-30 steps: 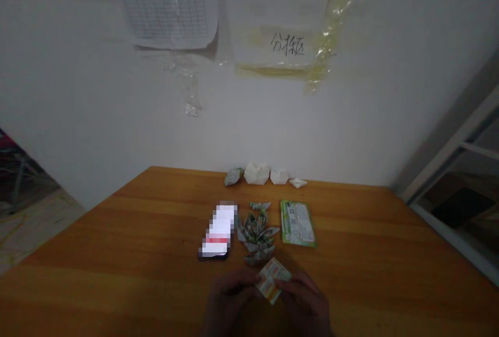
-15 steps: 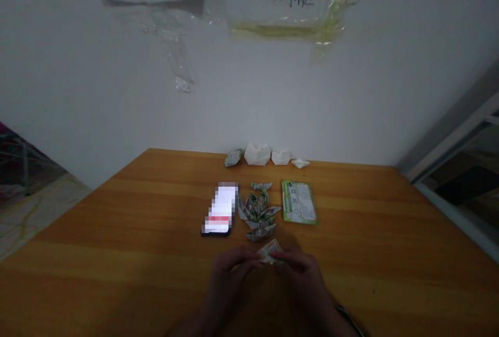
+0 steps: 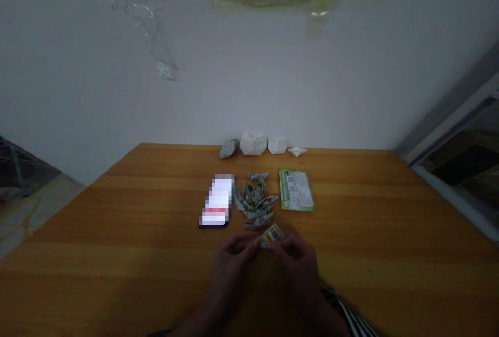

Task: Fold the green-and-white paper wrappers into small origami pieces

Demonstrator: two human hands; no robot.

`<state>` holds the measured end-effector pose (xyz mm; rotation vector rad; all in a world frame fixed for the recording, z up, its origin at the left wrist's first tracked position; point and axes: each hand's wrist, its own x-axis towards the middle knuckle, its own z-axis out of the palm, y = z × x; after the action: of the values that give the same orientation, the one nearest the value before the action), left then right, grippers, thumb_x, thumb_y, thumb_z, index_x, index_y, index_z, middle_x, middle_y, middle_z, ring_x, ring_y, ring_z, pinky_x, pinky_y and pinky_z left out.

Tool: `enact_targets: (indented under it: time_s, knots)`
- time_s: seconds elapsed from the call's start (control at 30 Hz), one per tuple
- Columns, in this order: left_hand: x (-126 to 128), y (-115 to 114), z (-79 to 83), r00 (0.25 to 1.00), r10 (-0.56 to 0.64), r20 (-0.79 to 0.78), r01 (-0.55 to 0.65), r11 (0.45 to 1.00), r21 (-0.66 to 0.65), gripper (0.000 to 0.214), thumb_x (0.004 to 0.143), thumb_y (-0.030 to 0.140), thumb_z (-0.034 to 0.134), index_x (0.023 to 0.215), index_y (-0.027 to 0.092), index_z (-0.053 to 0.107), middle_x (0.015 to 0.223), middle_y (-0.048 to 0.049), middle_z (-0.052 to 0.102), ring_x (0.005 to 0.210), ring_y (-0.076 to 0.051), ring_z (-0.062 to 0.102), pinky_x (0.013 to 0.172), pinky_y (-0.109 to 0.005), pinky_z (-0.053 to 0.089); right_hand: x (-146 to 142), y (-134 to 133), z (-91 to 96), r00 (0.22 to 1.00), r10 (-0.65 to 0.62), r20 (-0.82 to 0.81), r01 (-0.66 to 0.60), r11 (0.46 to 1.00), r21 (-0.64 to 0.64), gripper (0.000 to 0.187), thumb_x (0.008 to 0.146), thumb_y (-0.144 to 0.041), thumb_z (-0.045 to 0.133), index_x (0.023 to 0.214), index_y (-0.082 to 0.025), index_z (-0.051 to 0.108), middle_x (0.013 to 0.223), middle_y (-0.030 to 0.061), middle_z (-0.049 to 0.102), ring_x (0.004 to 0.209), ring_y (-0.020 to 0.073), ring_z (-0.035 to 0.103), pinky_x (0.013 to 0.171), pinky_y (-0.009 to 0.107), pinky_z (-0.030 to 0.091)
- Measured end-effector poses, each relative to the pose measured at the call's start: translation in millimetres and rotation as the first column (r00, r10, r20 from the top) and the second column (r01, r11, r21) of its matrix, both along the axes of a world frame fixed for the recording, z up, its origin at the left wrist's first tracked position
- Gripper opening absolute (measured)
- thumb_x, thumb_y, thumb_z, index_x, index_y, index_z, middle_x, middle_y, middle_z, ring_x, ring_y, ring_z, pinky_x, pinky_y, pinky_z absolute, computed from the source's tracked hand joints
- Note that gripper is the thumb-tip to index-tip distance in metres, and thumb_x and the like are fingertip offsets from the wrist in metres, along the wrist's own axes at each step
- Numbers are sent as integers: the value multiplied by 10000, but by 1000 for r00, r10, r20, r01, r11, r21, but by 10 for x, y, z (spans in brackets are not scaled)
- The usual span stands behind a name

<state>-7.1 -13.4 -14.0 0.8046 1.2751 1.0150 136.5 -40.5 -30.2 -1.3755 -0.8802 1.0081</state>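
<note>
Between my two hands is a small folded piece of printed paper, its pointed top facing away from me. My left hand pinches its left edge between thumb and fingers. On the other side, my right hand grips the right edge the same way. Just beyond the paper lies a cluster of folded printed-paper pieces, green and grey, with pointed ends. A stack of green-and-white printed sheets lies to the right of the cluster, and a phone with a lit, pixelated screen to its left.
Along the back of the wooden table, against the wall, stand white folded paper shapes and a printed folded piece. Clear tape hangs on the wall. A metal-framed opening is at the right.
The view has tilted down and shifted slightly. The paper between my hands has turned, showing a flatter face with an orange print. Both hands still hold it.
</note>
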Motion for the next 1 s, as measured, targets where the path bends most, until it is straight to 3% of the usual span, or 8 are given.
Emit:
enact_targets:
  time_s: [0.13,0.47,0.63,0.73,0.8,0.9,1.0]
  knots:
    - [9,-16,24,999,-45,-19,45,999,12,240,646,307,783,819,143,756,760,-65,766,670,-160,653,603,-206,472,11,-1,4,1000,17,16,-17,1000,2,237,704,-292,692,564,-162,552,566,-31,546,543,119,501,526,216,419]
    - [18,-15,43,997,-29,-72,30,999,11,252,611,333,796,765,136,768,693,-65,758,645,-183,655,599,-240,492,6,-4,32,999,-5,34,3,999,41,249,696,-300,701,547,-174,546,548,-29,557,530,125,515,521,220,433]
    - [25,-20,38,997,-46,-56,47,998,29,285,636,340,778,856,159,768,842,-92,774,738,-218,681,651,-266,514,16,-5,31,1000,12,26,-13,999,45,239,703,-297,698,561,-175,550,557,-26,561,532,124,518,510,216,435]
    - [31,14,61,988,-131,-84,138,988,76,272,684,344,738,893,173,767,876,-85,771,785,-229,681,696,-279,517,34,5,8,998,19,59,-22,999,36,230,698,-294,702,563,-173,560,560,-24,572,538,128,531,519,219,445]
    - [28,43,83,958,-240,-155,258,960,109,237,721,345,705,862,168,773,775,-64,764,714,-205,667,653,-258,504,48,20,-8,996,31,84,-33,999,22,230,695,-302,705,568,-172,565,561,-21,579,549,136,546,526,223,455]
    - [18,58,109,914,-317,-254,347,934,84,254,756,371,667,761,138,767,534,-16,668,509,-137,575,503,-208,431,67,53,-32,998,44,42,-45,999,22,199,685,-321,717,698,-176,580,625,-15,615,585,150,585,541,229,479]
    - [13,27,101,926,-303,-227,323,945,55,291,757,402,662,763,124,747,505,-9,634,468,-120,537,462,-196,398,84,73,-38,993,115,-39,-115,993,11,362,717,-309,694,1019,-192,532,686,-19,647,557,146,599,500,220,474]
